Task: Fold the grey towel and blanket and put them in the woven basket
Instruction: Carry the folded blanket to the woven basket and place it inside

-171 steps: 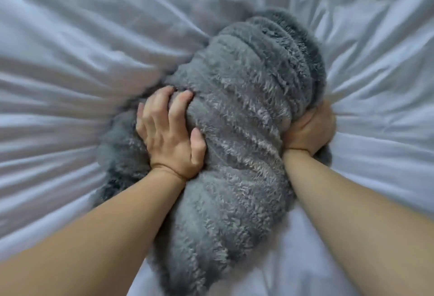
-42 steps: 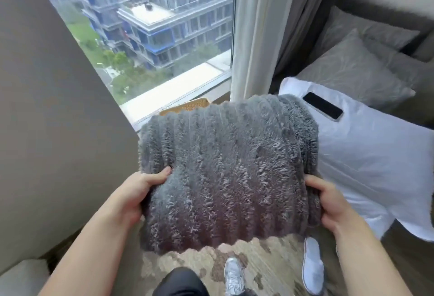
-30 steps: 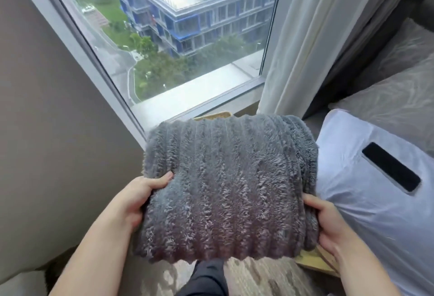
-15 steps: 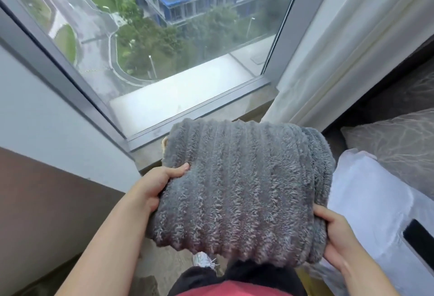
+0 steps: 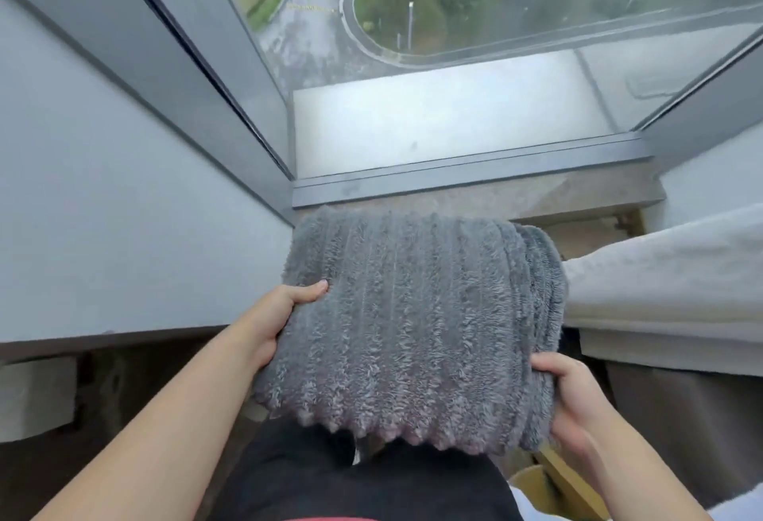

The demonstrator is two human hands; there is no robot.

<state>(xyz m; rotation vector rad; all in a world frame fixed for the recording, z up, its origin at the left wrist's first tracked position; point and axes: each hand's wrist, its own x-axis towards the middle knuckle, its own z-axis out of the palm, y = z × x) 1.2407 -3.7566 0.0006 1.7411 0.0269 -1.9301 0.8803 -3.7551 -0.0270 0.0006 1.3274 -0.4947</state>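
Blanket (image 5: 413,314), grey, ribbed and folded, sits mid-frame just below the window sill (image 5: 475,175). Left hand (image 5: 270,324) grips its left edge and right hand (image 5: 576,401) grips its lower right corner. Thumbs lie on top, fingers hidden underneath.

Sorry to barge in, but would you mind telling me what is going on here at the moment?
A person is holding a folded grey blanket in the air with both hands, just in front of a window sill. The left hand grips its left edge, thumb on top, and the right hand grips its lower right corner. The blanket has not been set down yet. A tan edge below the right hand may be the basket, though I cannot tell for sure.
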